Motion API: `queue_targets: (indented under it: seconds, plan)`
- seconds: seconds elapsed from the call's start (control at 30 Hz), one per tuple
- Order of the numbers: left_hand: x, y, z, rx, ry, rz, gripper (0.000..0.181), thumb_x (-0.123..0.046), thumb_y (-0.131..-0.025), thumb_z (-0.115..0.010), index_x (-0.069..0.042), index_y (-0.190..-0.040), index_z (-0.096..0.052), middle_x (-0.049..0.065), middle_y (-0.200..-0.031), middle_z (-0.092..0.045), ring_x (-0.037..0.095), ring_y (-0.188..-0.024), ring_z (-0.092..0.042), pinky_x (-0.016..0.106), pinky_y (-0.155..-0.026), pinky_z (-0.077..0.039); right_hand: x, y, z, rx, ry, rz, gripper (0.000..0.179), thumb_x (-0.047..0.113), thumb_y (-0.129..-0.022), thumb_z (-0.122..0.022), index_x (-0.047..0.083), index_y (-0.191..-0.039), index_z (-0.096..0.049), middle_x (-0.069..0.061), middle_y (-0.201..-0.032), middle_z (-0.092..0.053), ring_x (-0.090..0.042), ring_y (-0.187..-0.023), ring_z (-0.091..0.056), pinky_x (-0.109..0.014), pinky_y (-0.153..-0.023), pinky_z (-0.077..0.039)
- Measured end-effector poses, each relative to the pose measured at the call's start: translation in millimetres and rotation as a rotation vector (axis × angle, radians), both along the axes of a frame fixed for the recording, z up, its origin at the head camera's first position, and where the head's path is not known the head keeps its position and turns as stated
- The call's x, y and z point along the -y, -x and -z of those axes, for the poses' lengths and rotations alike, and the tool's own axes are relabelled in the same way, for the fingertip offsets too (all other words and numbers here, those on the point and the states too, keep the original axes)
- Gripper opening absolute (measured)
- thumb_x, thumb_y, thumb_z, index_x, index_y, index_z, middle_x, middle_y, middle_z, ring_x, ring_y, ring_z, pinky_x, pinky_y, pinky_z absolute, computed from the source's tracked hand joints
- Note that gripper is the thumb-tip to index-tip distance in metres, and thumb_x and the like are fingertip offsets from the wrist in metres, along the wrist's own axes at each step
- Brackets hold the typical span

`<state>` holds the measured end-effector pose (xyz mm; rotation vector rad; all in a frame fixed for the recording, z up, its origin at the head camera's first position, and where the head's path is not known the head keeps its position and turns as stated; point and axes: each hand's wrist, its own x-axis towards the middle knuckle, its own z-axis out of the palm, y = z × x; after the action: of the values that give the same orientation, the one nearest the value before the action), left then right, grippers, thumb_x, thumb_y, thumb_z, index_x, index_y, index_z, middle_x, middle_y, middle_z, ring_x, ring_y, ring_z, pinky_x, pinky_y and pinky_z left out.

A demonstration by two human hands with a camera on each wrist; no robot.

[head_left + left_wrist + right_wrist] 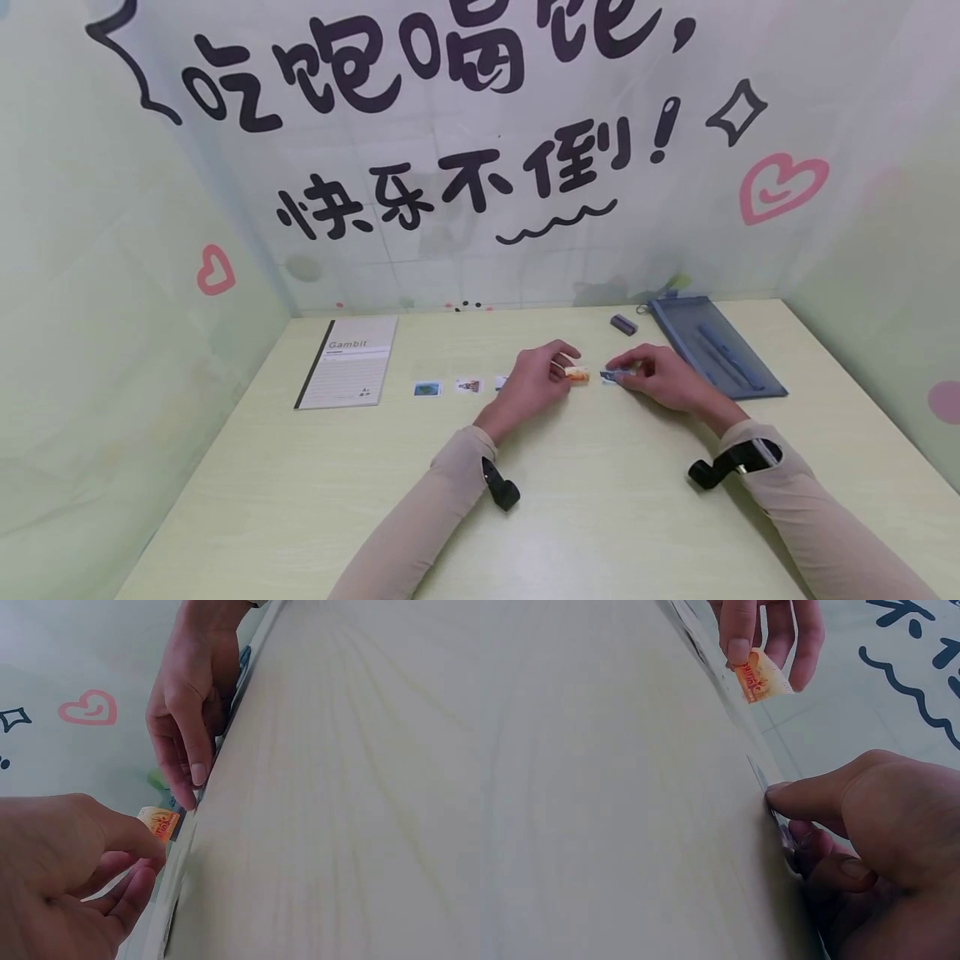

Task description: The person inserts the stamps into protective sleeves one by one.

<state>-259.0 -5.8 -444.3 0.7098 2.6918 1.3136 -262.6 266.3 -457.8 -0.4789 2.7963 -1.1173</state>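
Note:
My left hand (528,385) pinches a small orange stamp-like picture card (577,374) between thumb and fingers. It is raised and tilted in the right wrist view, its printed face (759,678) showing. Just to the right, my right hand (660,377) grips a blue stamp-like card (608,377) low at the table, thumb at one edge and fingers curled beside it. Left of my left hand lie a blue-green card (428,388) and a white-bordered card with a figure (468,386). A third card (501,382) in that row is partly hidden by the left hand.
A Gambit notebook (348,362) lies at the table's back left. Behind the hands sits a small dark eraser-like block (624,324). At the back right is a blue translucent zip pouch (693,333) with a pen (731,357) on it. A printed backdrop (420,267) rises behind the table.

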Motion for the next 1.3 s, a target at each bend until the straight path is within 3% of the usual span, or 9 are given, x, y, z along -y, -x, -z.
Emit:
queue_targets:
  seconds: [0.23, 0.37, 0.6, 0.87, 1.1, 1.3]
  plan:
    - [7.3, 3.1, 0.0, -0.003, -0.1, -0.006, 0.019, -0.003, -0.099, -0.076, -0.014, -0.113, -0.08, 0.001, -0.108, -0.079, 0.006, -0.092, -0.07, 0.018, -0.085, -0.058, 1.9, -0.8, -6.3, -0.003, 0.025, -0.001, 0.025, 0.018, -0.104, -0.075, 0.011, -0.128, -0.078, -0.011, -0.114, -0.073, -0.021, -0.083, -0.058, -0.029, -0.071, -0.048]
    - [8.6, 2.7, -2.1, 0.025, -0.125, -0.027, 0.014, -0.01, -0.102, -0.073, -0.016, -0.113, -0.081, 0.0, -0.107, -0.08, 0.005, -0.093, -0.071, 0.019, -0.085, -0.059, 10.8, 5.1, -10.2, -0.007, 0.041, 0.027, 0.026, 0.021, -0.105, -0.073, 0.01, -0.128, -0.077, -0.012, -0.11, -0.073, -0.023, -0.084, -0.061, -0.029, -0.067, -0.051]
    - [10.0, 0.0, -2.0, 0.084, -0.159, -0.066, 0.01, -0.017, -0.105, -0.071, -0.019, -0.112, -0.078, -0.001, -0.103, -0.08, 0.005, -0.09, -0.073, 0.024, -0.083, -0.06, 39.3, 28.8, -8.1, -0.062, -0.004, -0.01, 0.026, 0.017, -0.103, -0.075, 0.006, -0.127, -0.077, -0.013, -0.115, -0.077, -0.025, -0.1, -0.069, -0.035, -0.086, -0.055]
    - [10.5, 0.2, 0.5, 0.115, -0.211, -0.061, 0.01, -0.014, -0.105, -0.07, -0.018, -0.114, -0.075, 0.0, -0.101, -0.078, 0.006, -0.085, -0.075, 0.024, -0.076, -0.059, 58.5, 48.9, -9.7, -0.033, -0.092, -0.047, 0.029, 0.01, -0.094, -0.08, 0.001, -0.121, -0.077, -0.013, -0.108, -0.074, -0.025, -0.095, -0.061, -0.036, -0.084, -0.05]
    - [12.1, 0.7, 0.0, 0.109, -0.175, -0.059, 0.017, -0.01, -0.103, -0.071, -0.015, -0.119, -0.075, 0.003, -0.109, -0.078, 0.008, -0.092, -0.074, 0.026, -0.087, -0.061, 61.1, 49.9, -12.2, 0.019, -0.102, -0.042, 0.018, 0.006, -0.094, -0.076, 0.002, -0.111, -0.08, -0.011, -0.099, -0.076, -0.021, -0.086, -0.061, -0.033, -0.077, -0.049]
    - [12.8, 0.8, 1.9, 0.125, -0.174, -0.064, 0.017, -0.009, -0.102, -0.072, -0.011, -0.119, -0.075, 0.003, -0.108, -0.078, 0.007, -0.091, -0.073, 0.024, -0.087, -0.06, 56.5, 42.4, -9.2, -0.01, 0.005, 0.019, 0.013, 0.018, -0.102, -0.075, 0.008, -0.11, -0.078, -0.011, -0.105, -0.075, -0.024, -0.096, -0.066, -0.033, -0.083, -0.052]
